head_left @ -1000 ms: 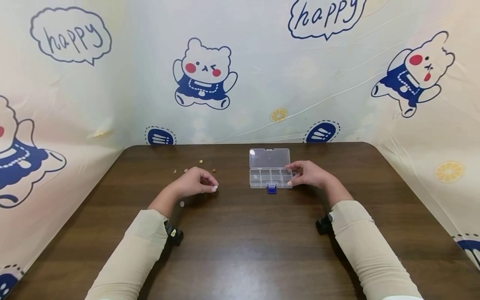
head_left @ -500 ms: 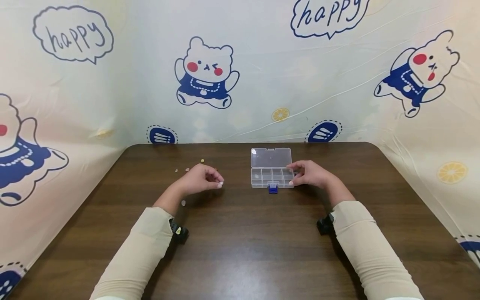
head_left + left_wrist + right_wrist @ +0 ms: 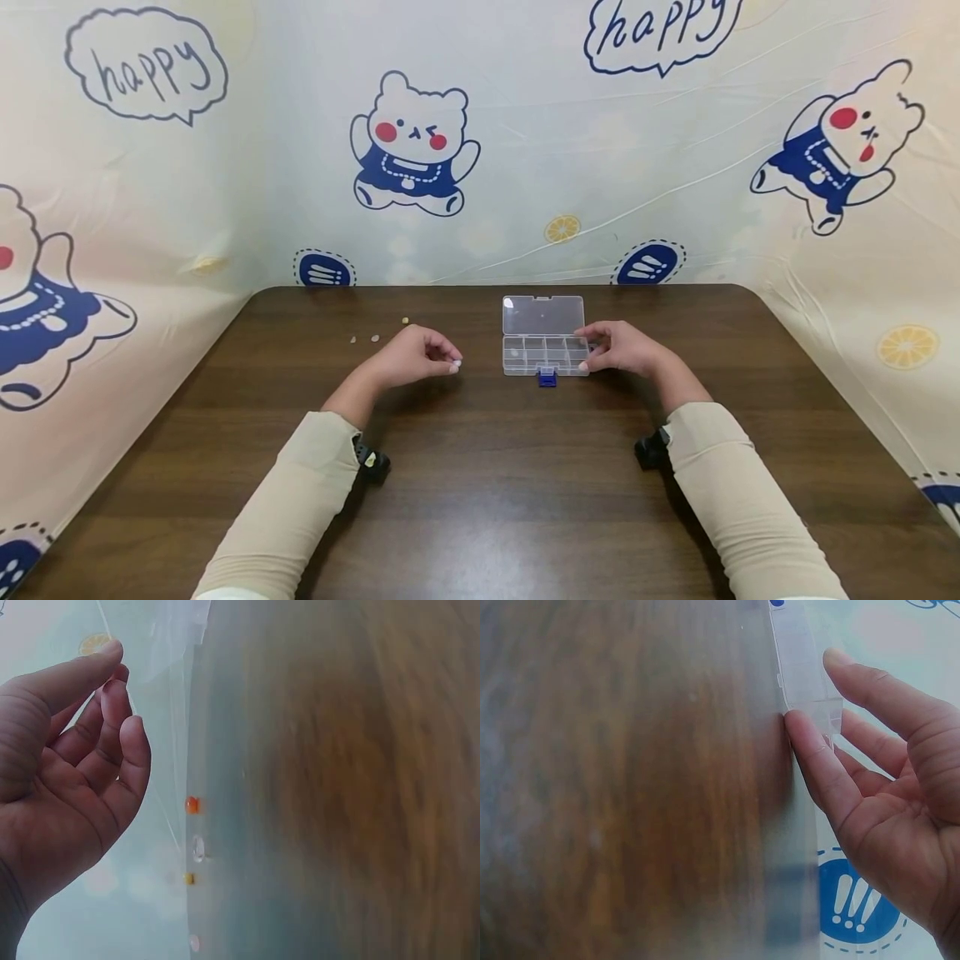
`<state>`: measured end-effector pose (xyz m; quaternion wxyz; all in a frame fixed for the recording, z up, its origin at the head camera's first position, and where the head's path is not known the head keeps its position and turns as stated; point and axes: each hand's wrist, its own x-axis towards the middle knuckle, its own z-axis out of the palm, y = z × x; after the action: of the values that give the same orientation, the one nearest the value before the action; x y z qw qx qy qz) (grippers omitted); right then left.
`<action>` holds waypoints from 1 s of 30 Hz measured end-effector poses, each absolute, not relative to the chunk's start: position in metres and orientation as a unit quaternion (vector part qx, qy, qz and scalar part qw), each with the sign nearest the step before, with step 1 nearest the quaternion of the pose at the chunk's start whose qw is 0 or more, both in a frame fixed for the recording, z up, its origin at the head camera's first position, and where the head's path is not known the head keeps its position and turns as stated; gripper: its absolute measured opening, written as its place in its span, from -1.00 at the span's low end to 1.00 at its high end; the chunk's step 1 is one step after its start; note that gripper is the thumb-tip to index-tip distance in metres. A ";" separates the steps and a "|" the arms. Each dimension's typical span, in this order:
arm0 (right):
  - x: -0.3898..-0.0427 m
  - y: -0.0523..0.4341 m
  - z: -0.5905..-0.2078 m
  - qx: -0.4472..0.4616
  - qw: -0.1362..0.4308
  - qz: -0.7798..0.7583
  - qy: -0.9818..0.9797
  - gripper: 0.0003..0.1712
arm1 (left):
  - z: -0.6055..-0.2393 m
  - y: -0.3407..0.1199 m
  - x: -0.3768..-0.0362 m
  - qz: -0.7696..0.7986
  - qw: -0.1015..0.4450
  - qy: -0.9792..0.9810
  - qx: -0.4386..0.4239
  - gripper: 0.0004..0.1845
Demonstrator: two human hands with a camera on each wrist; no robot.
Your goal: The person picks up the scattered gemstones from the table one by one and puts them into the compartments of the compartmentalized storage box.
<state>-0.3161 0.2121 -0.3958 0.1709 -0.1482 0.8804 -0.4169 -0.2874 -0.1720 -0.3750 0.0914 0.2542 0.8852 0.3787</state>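
My left hand (image 3: pixel 415 357) is over the table left of the box, pinching a small whitish piece (image 3: pixel 457 363) between thumb and fingertips. In the left wrist view its thumb and index finger meet, and the piece is hidden there. A clear plastic compartment box (image 3: pixel 534 354) lies with its lid (image 3: pixel 543 316) raised at the back and a blue latch (image 3: pixel 547 378) at the front. One left compartment holds something pale. My right hand (image 3: pixel 626 347) grips the box's right end, thumb at the front corner and fingers at the back.
Behind the left hand lie small loose pieces: a yellow one (image 3: pixel 406 320), a pale pink one (image 3: pixel 376 337) and a tiny pale one (image 3: pixel 353 339). An orange piece (image 3: pixel 193 804) shows in the left wrist view. A patterned cloth (image 3: pixel 510 167) hangs behind the brown table (image 3: pixel 495 483).
My left hand has moved right toward the box, carrying the whitish piece. Its arm now covers a pale piece seen on the table before. The right hand and box stay put.
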 end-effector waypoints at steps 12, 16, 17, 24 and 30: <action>-0.316 0.212 -0.396 -0.139 0.175 -0.417 0.881 -0.19 | -0.376 -0.151 -0.292 0.396 0.080 0.877 0.260 -0.91; -0.316 0.212 -0.396 -0.137 0.175 -0.418 0.881 -0.19 | -0.375 -0.144 -0.294 0.400 0.075 0.875 0.260 -0.90; -0.316 0.211 -0.396 -0.137 0.175 -0.419 0.880 -0.20 | -0.375 -0.143 -0.294 0.400 0.073 0.875 0.261 -0.90; -0.315 0.211 -0.396 -0.144 0.177 -0.419 0.879 -0.19 | -0.374 -0.133 -0.297 0.404 0.067 0.871 0.269 -0.90; -0.315 0.211 -0.396 -0.143 0.178 -0.420 0.878 -0.20 | -0.373 -0.125 -0.300 0.406 0.073 0.872 0.265 -0.90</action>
<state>-0.3152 0.2105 -0.3963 0.1782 -0.1430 0.8783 -0.4200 -0.2999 -0.1249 -0.3727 0.0730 0.2651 0.8717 0.4056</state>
